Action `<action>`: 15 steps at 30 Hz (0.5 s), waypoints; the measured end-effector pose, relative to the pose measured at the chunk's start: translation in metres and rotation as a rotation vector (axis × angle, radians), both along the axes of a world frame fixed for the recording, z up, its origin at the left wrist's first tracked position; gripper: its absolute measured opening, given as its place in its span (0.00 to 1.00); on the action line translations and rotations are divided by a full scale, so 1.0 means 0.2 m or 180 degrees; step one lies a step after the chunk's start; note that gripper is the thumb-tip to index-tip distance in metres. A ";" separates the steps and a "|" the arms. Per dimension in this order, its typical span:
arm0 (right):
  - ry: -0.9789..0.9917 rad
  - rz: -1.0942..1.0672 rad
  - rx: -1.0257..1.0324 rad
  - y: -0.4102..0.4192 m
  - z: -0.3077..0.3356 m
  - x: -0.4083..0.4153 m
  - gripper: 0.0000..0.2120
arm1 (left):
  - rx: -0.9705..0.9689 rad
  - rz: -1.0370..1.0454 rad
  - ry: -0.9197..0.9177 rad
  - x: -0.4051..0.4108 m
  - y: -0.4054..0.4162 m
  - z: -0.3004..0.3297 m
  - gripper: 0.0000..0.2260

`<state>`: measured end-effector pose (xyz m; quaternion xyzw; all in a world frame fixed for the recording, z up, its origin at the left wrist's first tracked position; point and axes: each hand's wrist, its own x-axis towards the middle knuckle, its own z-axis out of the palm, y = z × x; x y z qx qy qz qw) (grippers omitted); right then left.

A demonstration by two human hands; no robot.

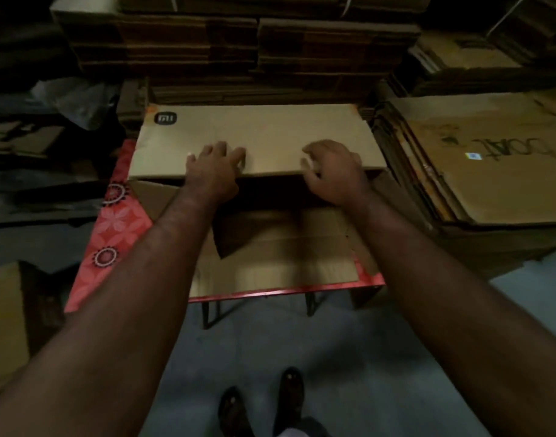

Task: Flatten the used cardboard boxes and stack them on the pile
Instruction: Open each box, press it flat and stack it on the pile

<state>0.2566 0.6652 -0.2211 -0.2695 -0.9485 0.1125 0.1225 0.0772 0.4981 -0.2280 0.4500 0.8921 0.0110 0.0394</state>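
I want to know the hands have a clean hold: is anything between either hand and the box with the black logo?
Nothing visible. The left hand and right hand both rest directly on the top panel of the box near its front edge, with fingers curled at that edge.

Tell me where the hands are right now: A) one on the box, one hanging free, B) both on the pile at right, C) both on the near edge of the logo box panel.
C: the left hand and right hand both sit at the near edge of the logo box panel.
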 end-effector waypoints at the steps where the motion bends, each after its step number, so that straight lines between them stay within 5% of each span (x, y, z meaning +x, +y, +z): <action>1: -0.0090 0.0144 -0.0037 -0.01 -0.01 -0.11 0.24 | 0.0045 0.0016 0.0026 0.00 0.01 -0.01 0.31; 9: -0.0384 0.0434 0.0639 0.02 -0.19 -0.38 0.30 | 0.0445 0.0204 0.0344 0.04 -0.08 -0.09 0.34; 12: -0.0334 0.0460 0.0657 0.05 -0.19 -0.38 0.30 | 0.0665 0.0854 0.0619 0.06 -0.16 -0.10 0.35; 15: -0.0374 0.0462 0.0609 0.07 -0.19 -0.38 0.30 | 0.0575 0.1580 0.0029 0.04 -0.29 -0.09 0.49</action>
